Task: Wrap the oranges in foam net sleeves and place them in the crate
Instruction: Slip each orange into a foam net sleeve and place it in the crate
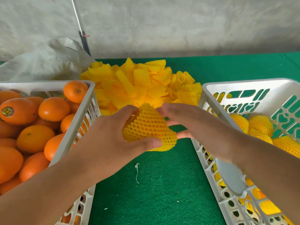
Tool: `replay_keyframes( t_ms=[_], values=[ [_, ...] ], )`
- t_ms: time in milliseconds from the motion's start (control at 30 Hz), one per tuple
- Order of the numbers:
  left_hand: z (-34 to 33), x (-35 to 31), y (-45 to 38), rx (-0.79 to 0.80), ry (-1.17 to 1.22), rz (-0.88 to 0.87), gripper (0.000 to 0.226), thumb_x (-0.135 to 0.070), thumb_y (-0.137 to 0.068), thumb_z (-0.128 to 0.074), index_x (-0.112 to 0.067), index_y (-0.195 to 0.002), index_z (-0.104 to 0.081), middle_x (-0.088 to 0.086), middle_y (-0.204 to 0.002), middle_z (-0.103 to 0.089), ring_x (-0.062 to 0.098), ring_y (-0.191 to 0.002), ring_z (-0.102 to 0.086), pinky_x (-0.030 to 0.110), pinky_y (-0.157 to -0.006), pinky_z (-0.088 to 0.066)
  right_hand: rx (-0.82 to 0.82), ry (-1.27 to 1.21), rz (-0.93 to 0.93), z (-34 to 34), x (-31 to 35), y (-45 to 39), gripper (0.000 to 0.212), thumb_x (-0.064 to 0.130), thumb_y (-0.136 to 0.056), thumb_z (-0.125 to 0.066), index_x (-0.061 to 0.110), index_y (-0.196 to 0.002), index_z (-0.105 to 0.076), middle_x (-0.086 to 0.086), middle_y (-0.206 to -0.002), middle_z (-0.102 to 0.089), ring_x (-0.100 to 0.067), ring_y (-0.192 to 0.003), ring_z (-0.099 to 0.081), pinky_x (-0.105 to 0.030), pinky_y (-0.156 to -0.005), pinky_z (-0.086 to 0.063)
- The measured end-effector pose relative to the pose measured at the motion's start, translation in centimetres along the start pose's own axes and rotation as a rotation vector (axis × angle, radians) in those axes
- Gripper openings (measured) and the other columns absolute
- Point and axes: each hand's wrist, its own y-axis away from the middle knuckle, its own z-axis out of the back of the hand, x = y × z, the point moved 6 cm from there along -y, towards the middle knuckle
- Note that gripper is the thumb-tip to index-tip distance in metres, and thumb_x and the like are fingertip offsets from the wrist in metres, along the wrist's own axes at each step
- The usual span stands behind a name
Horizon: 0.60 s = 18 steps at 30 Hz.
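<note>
Left hand (112, 137): fingers and thumb curled round netted orange (148, 127), held above green mat (162, 184).
Right hand (186, 120): fingers fairly straight, touching the net's far side.
Left crate (78, 120): bare oranges (53, 108).
Right crate (209, 88): wrapped oranges (260, 125).
Sleeves (139, 85): piled behind.

At your nine o'clock the white slotted crate (76, 125) holds glossy orange oranges (53, 109), one with a round dark-and-gold sticker (7, 111). At twelve o'clock lies a heap of bright yellow foam net sleeves (138, 85) with a diamond mesh pattern, and at the centre you see orange showing through the holes of the yellow sleeve (149, 127) in your hands. At your three o'clock the white crate (211, 159) has heart-shaped and slanted cutouts showing the dark green felt cloth (162, 184), and holds yellow-netted oranges (261, 125).
</note>
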Motion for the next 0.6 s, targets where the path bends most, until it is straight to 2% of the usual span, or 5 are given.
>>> replay_keyframes(
  t_ms=[133, 233, 367, 500, 600],
  values=[
    [-0.1, -0.1, 0.0, 0.040, 0.037, 0.032, 0.068, -0.095, -0.061, -0.065, -0.054, -0.116, -0.059, -0.025, -0.093, -0.073, 0.000, -0.065, -0.071, 0.025, -0.059, -0.058, 0.170, -0.005, 0.123, -1.5, 0.6, 0.3, 0.042, 0.057, -0.094, -0.070, 0.052, -0.134, -0.061, 0.022, -0.130, -0.069, 0.006, -0.121, -0.064, -0.033, -0.101, -0.054],
    [-0.3, -0.5, -0.1, 0.089, 0.005, 0.030, 0.072, -0.088, -0.057, -0.073, -0.057, -0.120, -0.055, -0.030, -0.099, -0.071, -0.004, -0.071, -0.070, 0.018, -0.056, -0.051, 0.062, 0.013, 0.175, -0.7, 0.3, 1.2, 0.040, 0.054, -0.095, -0.067, 0.051, -0.135, -0.066, 0.021, -0.130, -0.070, 0.006, -0.122, -0.063, -0.034, -0.101, -0.055],
    [-0.8, 0.6, 0.0, 0.131, 0.012, 0.098, 0.071, -0.085, -0.057, -0.072, -0.054, -0.118, -0.055, -0.027, -0.101, -0.071, -0.003, -0.079, -0.072, 0.030, -0.061, -0.060, -0.113, 0.052, 0.220, -0.2, 0.4, 0.6, 0.026, 0.035, -0.100, -0.068, 0.031, -0.124, -0.078, 0.016, -0.109, -0.080, 0.002, -0.101, -0.073, -0.026, -0.088, -0.057],
    [-1.5, 1.6, -0.2, 0.226, 0.127, 0.158, 0.070, -0.077, -0.061, -0.077, -0.055, -0.124, -0.058, -0.018, -0.103, -0.076, 0.007, -0.087, -0.077, 0.045, -0.074, -0.066, -0.215, 0.220, 0.273, 0.2, 0.4, 0.7, 0.021, 0.041, -0.101, -0.065, 0.031, -0.097, -0.084, -0.007, -0.077, -0.076, -0.029, -0.078, -0.073, -0.048, -0.071, -0.057],
    [-2.4, 1.9, 0.0, 0.357, 0.201, 0.182, 0.065, -0.073, -0.063, -0.079, -0.055, -0.123, -0.060, -0.017, -0.108, -0.076, 0.009, -0.095, -0.077, 0.045, -0.081, -0.066, -0.256, 0.338, 0.332, 0.1, 0.8, 1.0, 0.024, 0.034, -0.103, -0.066, 0.031, -0.082, -0.078, 0.001, -0.067, -0.070, -0.020, -0.065, -0.066, -0.043, -0.065, -0.050]
  ],
)
